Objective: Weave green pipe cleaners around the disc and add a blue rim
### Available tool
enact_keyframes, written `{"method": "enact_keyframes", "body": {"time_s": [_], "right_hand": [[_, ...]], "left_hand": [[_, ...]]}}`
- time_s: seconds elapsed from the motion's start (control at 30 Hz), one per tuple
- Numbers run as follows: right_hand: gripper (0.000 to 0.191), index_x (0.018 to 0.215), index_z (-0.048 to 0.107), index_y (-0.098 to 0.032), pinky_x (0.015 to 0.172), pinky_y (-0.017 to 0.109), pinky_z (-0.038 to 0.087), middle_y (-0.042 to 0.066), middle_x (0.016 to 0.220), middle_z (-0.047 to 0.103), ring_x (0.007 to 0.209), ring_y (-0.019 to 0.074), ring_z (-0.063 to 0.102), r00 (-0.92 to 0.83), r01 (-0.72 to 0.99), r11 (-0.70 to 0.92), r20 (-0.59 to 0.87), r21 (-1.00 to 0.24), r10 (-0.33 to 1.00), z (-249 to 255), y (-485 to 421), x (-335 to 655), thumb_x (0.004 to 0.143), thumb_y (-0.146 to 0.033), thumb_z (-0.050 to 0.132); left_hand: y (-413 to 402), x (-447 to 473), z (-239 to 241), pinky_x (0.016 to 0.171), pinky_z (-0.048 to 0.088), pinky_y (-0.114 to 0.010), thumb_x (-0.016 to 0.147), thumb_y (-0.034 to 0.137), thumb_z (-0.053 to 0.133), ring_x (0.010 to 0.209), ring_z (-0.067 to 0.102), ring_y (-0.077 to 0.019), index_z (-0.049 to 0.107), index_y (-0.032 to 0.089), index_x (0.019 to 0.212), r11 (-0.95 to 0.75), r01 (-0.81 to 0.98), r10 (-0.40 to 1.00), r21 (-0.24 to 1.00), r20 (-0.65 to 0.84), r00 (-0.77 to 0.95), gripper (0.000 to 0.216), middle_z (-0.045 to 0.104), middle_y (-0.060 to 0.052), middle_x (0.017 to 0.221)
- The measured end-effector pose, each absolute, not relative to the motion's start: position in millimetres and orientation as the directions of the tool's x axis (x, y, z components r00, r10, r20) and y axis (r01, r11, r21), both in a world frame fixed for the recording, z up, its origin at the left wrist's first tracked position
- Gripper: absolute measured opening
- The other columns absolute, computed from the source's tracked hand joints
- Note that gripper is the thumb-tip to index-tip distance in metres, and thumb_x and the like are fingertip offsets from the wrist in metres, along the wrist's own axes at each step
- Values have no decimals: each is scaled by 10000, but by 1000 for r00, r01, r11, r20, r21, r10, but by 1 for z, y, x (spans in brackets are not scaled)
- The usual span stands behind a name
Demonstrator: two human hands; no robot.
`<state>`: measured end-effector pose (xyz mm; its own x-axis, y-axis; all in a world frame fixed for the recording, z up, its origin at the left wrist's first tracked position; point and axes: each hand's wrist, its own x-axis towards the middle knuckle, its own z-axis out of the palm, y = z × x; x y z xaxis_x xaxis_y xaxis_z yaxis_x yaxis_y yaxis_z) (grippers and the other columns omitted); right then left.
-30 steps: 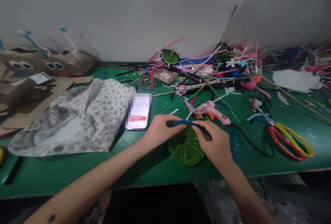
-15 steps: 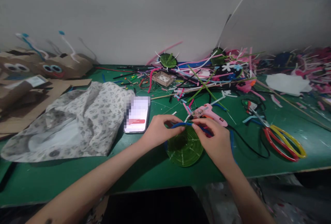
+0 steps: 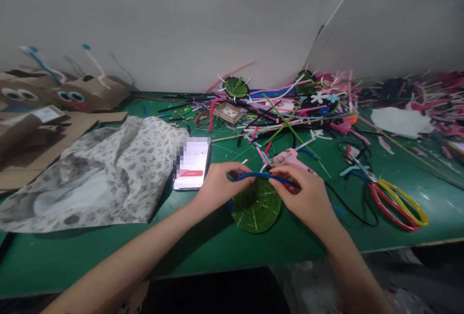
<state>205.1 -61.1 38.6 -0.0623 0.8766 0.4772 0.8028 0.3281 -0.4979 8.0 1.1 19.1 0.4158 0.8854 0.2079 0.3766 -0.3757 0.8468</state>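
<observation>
A round green coiled disc (image 3: 257, 212) with pale streaks is held tilted above the table, in front of me. Along its far rim runs a blue pipe cleaner (image 3: 258, 175). My left hand (image 3: 222, 183) pinches this strand at the disc's left side, thumb and fingers closed. On the right, my right hand (image 3: 304, 193) pinches the same strand with thumb and forefinger, and the strand's far end passes under that hand. Just beyond my right fingers lies a pink glue gun (image 3: 295, 159), partly covered by them.
A lit phone (image 3: 191, 164) and a patterned cloth (image 3: 119, 169) lie to the left. Scissors with red and yellow handles (image 3: 397, 203) rest on the right, near a black cord (image 3: 353, 212). Pipe cleaners (image 3: 282, 106) and green discs (image 3: 235, 88) crowd the wall side of the green table (image 3: 203, 246).
Both hands keep their pinch on the blue pipe cleaner. My right fingers have shifted slightly right, baring more of the strand, and the disc has moved a little left.
</observation>
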Motion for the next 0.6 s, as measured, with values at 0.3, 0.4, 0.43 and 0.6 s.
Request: {"method": "enact_keyframes", "body": {"time_s": [0.3,0.4,0.43,0.6], "right_hand": [[142,931,671,-247,799,299,501,6,977,701,935,175,641,-160,878,338,457,-339,875,45,-64,233,847,-212,563],[176,952,667,-246,779,310,490,11,969,696,924,187,633,-172,932,296,463,-210,869,45,-59,244,845,-195,537],[176,939,668,-241,763,315,486,17,950,695,907,196,633,-152,952,258,479,-164,865,44,-57,250,840,-193,531],[223,978,649,-198,791,382,463,80,987,684,957,270,603,104,992,-33,633,-123,767,28,-45,286,819,-221,494]], "left_hand": [[9,0,9,581,455,-244,763,320,676,659,592,-137,728,226,915,-299,391,891,870,108,440,186,719,-15,813],[9,0,8,597,451,-248,771,322,661,683,598,-144,733,214,857,-299,375,883,877,105,458,155,727,-14,821],[10,-1,8,601,452,-247,767,333,665,691,603,-147,733,210,854,-285,374,886,883,94,455,165,728,-15,821],[11,-2,7,619,452,-252,747,393,675,712,615,-159,732,204,850,-224,378,901,898,43,432,222,730,-23,833]]}}
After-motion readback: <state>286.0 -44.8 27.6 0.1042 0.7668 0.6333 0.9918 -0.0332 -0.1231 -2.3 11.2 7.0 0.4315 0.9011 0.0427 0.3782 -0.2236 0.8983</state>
